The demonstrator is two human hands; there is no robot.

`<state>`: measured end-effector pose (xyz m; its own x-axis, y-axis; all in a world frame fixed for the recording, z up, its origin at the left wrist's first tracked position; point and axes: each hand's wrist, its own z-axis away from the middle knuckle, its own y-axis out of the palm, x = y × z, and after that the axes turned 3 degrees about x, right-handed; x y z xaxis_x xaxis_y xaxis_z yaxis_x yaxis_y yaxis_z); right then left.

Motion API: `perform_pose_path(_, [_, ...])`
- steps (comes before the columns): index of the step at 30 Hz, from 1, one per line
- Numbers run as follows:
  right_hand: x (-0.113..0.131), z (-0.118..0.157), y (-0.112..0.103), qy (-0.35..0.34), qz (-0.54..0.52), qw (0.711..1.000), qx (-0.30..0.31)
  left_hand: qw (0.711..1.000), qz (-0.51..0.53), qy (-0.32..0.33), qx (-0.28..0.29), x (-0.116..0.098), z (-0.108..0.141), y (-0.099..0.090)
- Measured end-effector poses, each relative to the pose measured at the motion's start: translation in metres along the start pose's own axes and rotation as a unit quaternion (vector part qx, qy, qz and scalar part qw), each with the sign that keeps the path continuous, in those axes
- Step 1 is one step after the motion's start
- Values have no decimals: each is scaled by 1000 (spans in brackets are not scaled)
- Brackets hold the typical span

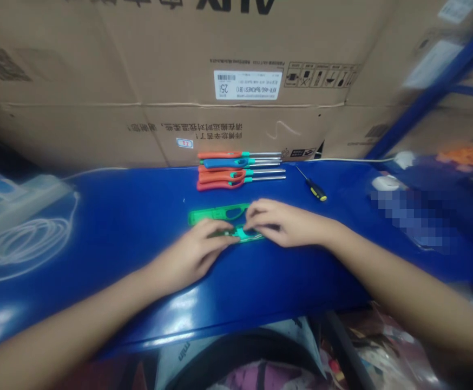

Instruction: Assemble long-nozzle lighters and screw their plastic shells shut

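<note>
My left hand (198, 249) has its fingers closed on the handle end of an opened green stick lighter (244, 234) on the table. The fingers of my right hand (283, 222) are pinched together at the lighter's trigger part; whatever small piece is between them is hidden. Just behind both hands lies a separate green handle shell half (214, 214), partly covered by my right fingertips. Farther back, several stick lighters, red ones (220, 183) and a blue one (224, 163), are lined up with their metal tubes facing right. A black and yellow screwdriver (315, 189) rests to their right.
A big cardboard box (159, 70) stands like a wall along the back of the blue table (261, 287). On the left are a coiled white cable (25, 246) and a pale box-like object (29, 200). A blue metal post (427, 92) slants at the right.
</note>
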<state>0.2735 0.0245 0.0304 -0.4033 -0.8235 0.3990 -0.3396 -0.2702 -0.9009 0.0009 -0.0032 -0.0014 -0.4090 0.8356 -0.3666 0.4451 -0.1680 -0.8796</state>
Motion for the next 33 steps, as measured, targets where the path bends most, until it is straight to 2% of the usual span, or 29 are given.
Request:
perform_pose_path(2, [-8,0,2,25,51,998,-31,1000,2,0,-3,0,0,1])
perform_pose_path(5, [-18,1,4,76,108,991,-17,1000,6,0,-10,-1,-1,2])
perform_pose_path(8, [-21,2,2,108,108,988,10,1000,8,-1,-16,-1,0,2])
perform_pose_path(13, [-17,4,-4,120,98,988,4,1000,6,3,-17,-1,0,0])
perform_pose_path(20, [-22,13,-14,124,118,985,20,999,26,-16,17,-2,1,-8])
perform_pose_path(24, [-24,16,-17,161,116,980,-13,1000,14,-22,5,1,3,-14])
perform_pose_path(26, [-20,14,-16,200,61,975,-70,1000,-8,-17,-24,3,3,-16])
perform_pose_path(29, [-9,8,-10,239,-122,952,-150,995,-57,-15,-86,4,1,-19])
perform_pose_path(31, [1,3,-5,248,-253,923,-151,989,-89,-13,-115,4,1,-21])
perform_pose_path(33, [10,-1,-1,247,-335,901,-121,988,-101,-6,-120,4,1,-21])
